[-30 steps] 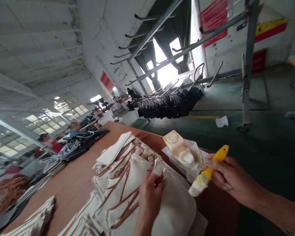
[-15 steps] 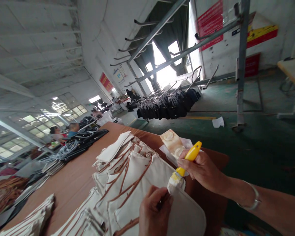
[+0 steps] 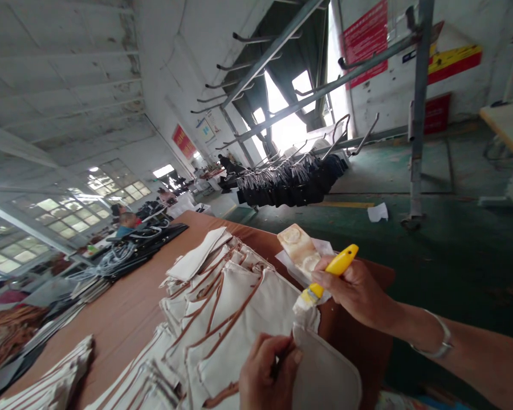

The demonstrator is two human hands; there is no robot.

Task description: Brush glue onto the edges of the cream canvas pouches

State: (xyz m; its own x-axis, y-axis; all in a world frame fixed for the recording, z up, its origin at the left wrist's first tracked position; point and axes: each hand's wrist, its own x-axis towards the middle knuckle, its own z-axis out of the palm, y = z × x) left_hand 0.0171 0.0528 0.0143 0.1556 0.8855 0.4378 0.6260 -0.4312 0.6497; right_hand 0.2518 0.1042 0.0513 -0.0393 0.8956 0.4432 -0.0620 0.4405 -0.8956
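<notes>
My right hand (image 3: 359, 293) grips a paintbrush (image 3: 341, 261) by its yellow handle, the bristles angled down to the left and coated in something whitish. Below the bristles lies a cream leather-like panel (image 3: 329, 370). Its upper corner is pinched between the thumb and fingers of my left hand (image 3: 268, 367). Beside and under it spreads a pile of cream pieces (image 3: 243, 290) with brown edges and strips. Just behind my right hand, a tan block (image 3: 298, 244) with whitish smears rests on white paper (image 3: 325, 247).
The brown-covered table (image 3: 128, 302) carries more cream pieces (image 3: 60, 370) at left and dark goods with pale cords (image 3: 132, 250) along its far side. A metal rack (image 3: 419, 125) with black items (image 3: 290, 185) stands beyond. People sit far left; one person (image 3: 127, 224) is partly visible.
The paintbrush has shifted slightly up and right, its bristles drawing back from my left fingertips. My left hand has moved slightly down and keeps its pinch on the panel.
</notes>
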